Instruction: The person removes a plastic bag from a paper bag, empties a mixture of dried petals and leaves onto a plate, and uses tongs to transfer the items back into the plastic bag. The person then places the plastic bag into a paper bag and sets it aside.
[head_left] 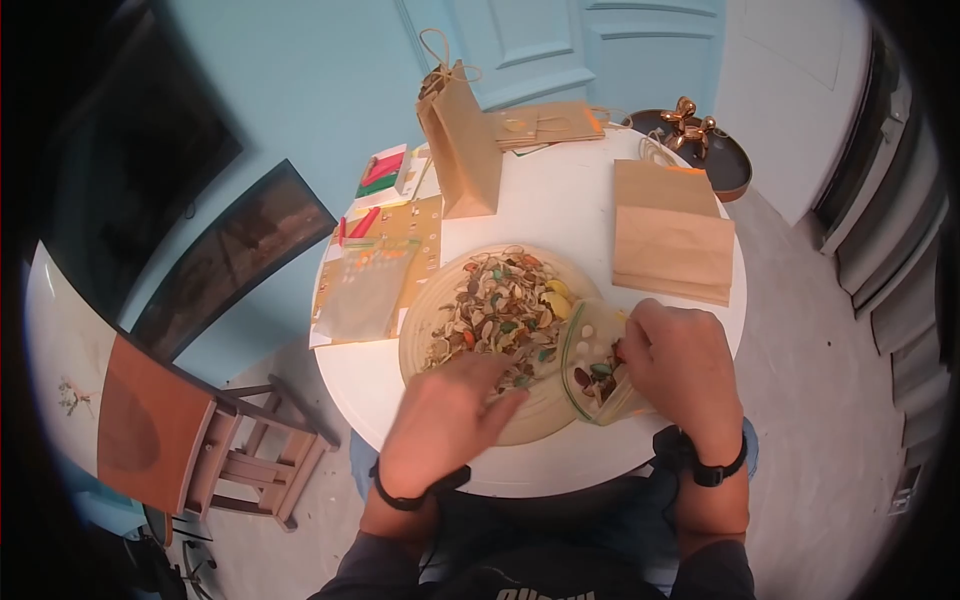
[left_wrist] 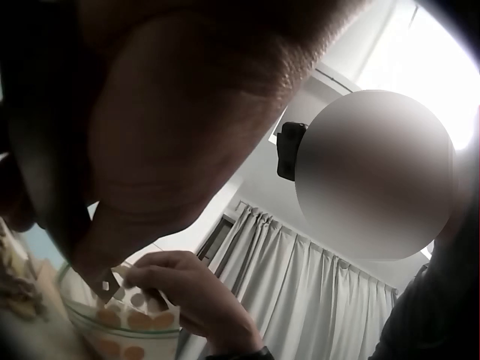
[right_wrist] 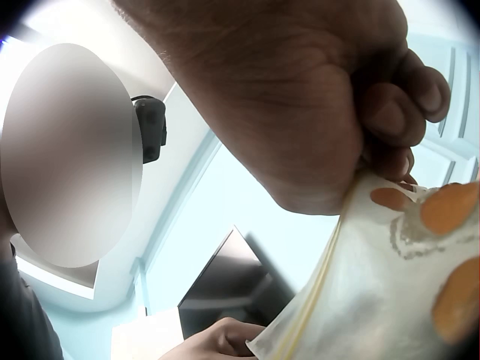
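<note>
A pile of mixed dried pieces [head_left: 490, 310], beige and brown with some green, orange and yellow, lies on a round pale tray [head_left: 412, 330]. Over the near left part of the pile is my left hand [head_left: 450, 405], slightly blurred, its thumb apart from the fingers. Its fingertips are partly hidden by the pile and the hand itself. My right hand [head_left: 685, 360] pinches the edge of a clear zip bag [head_left: 590, 345] at the tray's right rim. The bag has orange dots, plain in the right wrist view, and some brown and green pieces inside.
An upright paper bag [head_left: 465, 150] stands at the back, beside flat paper bags [head_left: 550, 122]. More folded paper bags [head_left: 672, 230] lie at the right. At the left are a flat zip bag [head_left: 365, 290] and a box with coloured items [head_left: 383, 172]. A dark tray [head_left: 735, 165] holds a balloon-dog figure.
</note>
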